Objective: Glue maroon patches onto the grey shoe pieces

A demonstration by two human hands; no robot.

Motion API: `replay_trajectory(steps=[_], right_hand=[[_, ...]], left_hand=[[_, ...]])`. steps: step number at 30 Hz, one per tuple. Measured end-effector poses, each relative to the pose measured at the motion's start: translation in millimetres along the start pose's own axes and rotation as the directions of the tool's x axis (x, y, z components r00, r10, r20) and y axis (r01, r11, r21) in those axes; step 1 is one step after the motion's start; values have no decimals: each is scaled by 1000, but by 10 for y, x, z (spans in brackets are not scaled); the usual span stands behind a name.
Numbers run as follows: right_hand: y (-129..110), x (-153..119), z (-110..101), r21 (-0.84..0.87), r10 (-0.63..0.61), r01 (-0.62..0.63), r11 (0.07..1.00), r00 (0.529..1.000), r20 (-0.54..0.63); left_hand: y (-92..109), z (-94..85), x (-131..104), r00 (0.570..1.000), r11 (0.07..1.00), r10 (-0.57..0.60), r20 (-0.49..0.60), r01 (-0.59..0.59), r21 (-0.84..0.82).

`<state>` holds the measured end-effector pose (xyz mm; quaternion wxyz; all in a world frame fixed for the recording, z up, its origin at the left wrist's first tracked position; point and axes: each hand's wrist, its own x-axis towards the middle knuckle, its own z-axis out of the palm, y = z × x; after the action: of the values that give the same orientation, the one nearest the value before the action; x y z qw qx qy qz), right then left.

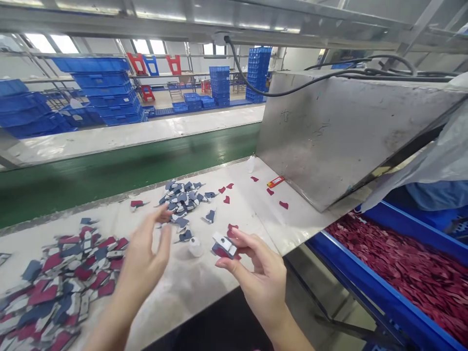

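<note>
Between the thumb and fingers of my right hand (261, 273) is a small white, grey and red part (224, 245), held above the white table. A red piece (231, 230) shows just behind it. My left hand (148, 243) is raised at the near edge of a pile of grey-blue and white parts (185, 199); its thumb and fingers are apart, with nothing visible between them. Between the hands stands a small white bottle-like object (195, 247). A larger heap of red, grey and white parts (78, 273) lies left of my left hand.
Loose red pieces (283, 204) and a red-yellow packet (275, 182) lie near a metal box (318, 131). A blue bin (387, 292) of red pieces is at the right. Behind the table (215, 302) runs a green belt (120, 161). A black cable hangs overhead.
</note>
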<state>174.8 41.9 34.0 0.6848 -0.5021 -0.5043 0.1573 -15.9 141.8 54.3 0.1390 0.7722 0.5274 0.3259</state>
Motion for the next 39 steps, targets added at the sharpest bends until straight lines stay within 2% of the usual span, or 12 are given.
replay_trajectory(steps=[2,5,9,12,15,18,21,24,26,29,34,39], right_hand=[[-52,-41,13,12,-25,25,1000,1000,9],[-146,-75,23,10,-93,92,996,994,49],[-232,-119,24,4,-161,162,987,982,95],[-259,-165,29,-1,-178,179,984,977,122],[-282,-195,32,0,-186,189,982,967,172],[-298,-203,31,52,-134,125,991,959,249],[-295,-210,45,127,-2,-39,991,951,308],[-283,-236,84,240,177,-267,933,924,339],[-280,-263,117,309,286,-407,860,884,370],[-287,-305,161,355,386,-528,772,832,397],[-295,-346,223,369,460,-588,720,802,381],[-262,-391,262,330,468,-603,727,786,405]], left_hand=[[211,-8,-299,987,940,-39,157,89,-330],[378,94,-628,941,722,-104,323,295,-626],[457,235,-791,890,455,-203,408,455,-766],[487,252,-828,880,375,-224,419,475,-796],[498,223,-877,896,390,-279,346,435,-811],[527,164,-933,911,479,-349,219,375,-794],[604,79,-983,915,557,-387,112,328,-763],[690,0,-1032,910,573,-411,50,301,-762],[730,-30,-1063,900,565,-435,36,304,-767],[763,-38,-1103,886,534,-463,22,298,-791],[762,-15,-1142,877,510,-479,26,303,-805],[645,-20,-1177,861,462,-503,76,342,-818]])
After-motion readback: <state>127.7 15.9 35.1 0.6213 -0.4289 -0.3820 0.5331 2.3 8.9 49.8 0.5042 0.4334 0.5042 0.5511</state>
